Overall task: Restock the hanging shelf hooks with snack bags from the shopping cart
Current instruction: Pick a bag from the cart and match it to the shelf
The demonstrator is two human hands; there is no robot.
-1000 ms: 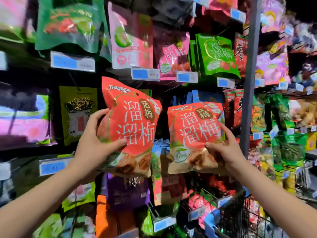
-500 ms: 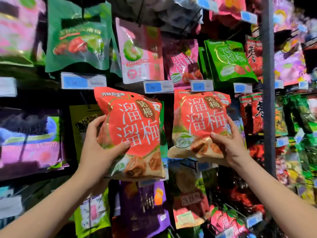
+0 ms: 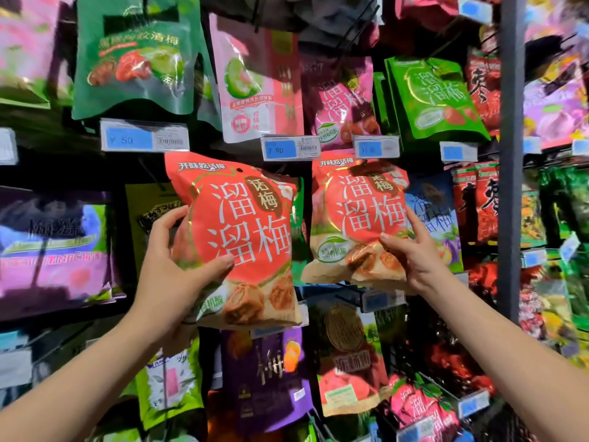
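The left red snack bag (image 3: 242, 231) and the right red snack bag (image 3: 357, 212) are glossy, crinkled plastic film. The dark green pouch (image 3: 134, 59) up left shines likewise. The price label (image 3: 145, 140) looks like paper behind clear plastic; the grey upright post (image 3: 510, 154) on the right seems matt metal.

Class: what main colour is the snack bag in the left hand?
The snack bag is orange-red with white characters; head view.

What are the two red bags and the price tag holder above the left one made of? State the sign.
Left red bag: likely glossy plastic film; it wrinkles and shines. Right red bag: apparently the same film, crumpled at its bottom. Price tag holder: probably clear rigid plastic over a blue label; it glares.
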